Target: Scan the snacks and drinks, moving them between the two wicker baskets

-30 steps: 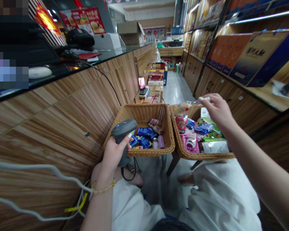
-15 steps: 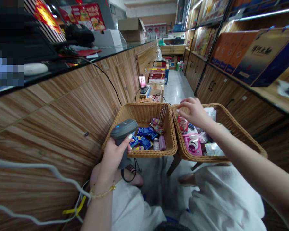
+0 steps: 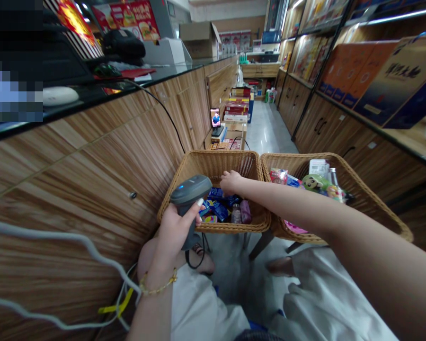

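Located in narrow shop aisle with glossy pale-grey floor [image 3: 264,130]. Flanked on left by long wood-grain counter [image 3: 92,161] topped in dark glass, bearing brown cardboard box [image 3: 199,41] with raised flaps. Flanked on right by lit wooden shelving [image 3: 314,57] in black framing, stocked with orange cartons [image 3: 358,71] and tall beige-and-blue carton [image 3: 394,83]. Propped on a stand farther along the counter side: lit black phone [image 3: 216,117].

Set side by side in the foreground — 2 deep brown wicker containers: left-hand basket [image 3: 204,166] and right-hand basket [image 3: 372,203].

Grasped firmly by handle in left hand [image 3: 179,223], just over near left edge of left-hand basket: dark-grey pistol-shaped plastic scanner [image 3: 191,188], tilted, with small blue light glowing on top.

Lying jumbled within left-hand basket: glossy blue printed packets [image 3: 217,210], small clear jar [image 3: 236,214] and oblong purple package [image 3: 245,211], these last 2 just beside each other near front wall.

Reaching across into left-hand basket with right hand [image 3: 231,183], fingers curled downward at blue packets; impossible to say whether gripping anything — fingertips hidden.

Visible in right-hand basket, partly masked by forearm: green cartoon-printed pouch [image 3: 313,182], red-and-white packet [image 3: 279,176], pink package [image 3: 295,227].
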Demonstrator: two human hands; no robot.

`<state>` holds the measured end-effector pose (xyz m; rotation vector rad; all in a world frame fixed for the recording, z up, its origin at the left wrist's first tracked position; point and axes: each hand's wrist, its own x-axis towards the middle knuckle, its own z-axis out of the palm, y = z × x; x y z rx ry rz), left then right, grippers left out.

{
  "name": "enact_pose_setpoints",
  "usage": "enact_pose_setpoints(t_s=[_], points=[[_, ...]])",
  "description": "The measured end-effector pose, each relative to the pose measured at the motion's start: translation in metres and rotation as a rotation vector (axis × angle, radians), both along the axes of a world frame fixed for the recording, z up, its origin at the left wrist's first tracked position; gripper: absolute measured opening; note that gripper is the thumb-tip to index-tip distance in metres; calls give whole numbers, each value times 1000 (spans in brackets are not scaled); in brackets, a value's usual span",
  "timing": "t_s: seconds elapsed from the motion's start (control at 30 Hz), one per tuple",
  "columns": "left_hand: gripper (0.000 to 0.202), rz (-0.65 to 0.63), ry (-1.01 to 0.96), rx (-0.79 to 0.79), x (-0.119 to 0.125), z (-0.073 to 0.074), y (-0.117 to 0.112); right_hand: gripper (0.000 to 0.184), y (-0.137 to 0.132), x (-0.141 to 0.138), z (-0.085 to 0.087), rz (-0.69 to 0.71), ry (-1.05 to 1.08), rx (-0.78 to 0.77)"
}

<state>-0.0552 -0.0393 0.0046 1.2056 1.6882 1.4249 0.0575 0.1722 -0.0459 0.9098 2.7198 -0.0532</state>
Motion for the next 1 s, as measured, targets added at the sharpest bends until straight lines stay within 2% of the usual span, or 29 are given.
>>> enact_pose_setpoints(t_s=[0.1,0.2,0.37,0.5,0.63,0.73,0.87,1.0], points=[[31,-1,-18,-8,-1,1,0,33,3,-6,-10,-19,-38,-38],[31,-12,-17,-15,-2,-1,1,41,2,-8,-11,-28,-46,-60],[31,-1,-7,-18,-4,-4,1,57,-4,-6,-4,-104,-31,-53],[32,17,-18,-18,-3,-7,1,51,-10,2,9,-131,38,-9],[32,14,-18,-17,-4,-8,1,33,-24,25,30,-67,175,86],[31,-1,-8,-1,-4,-7,1,25,-37,50,40,-9,386,180],[31,-10,-4,14,-2,-4,1,20,-52,80,40,38,692,263],[34,-8,-5,4,1,1,1,17,-59,92,32,20,827,315]])
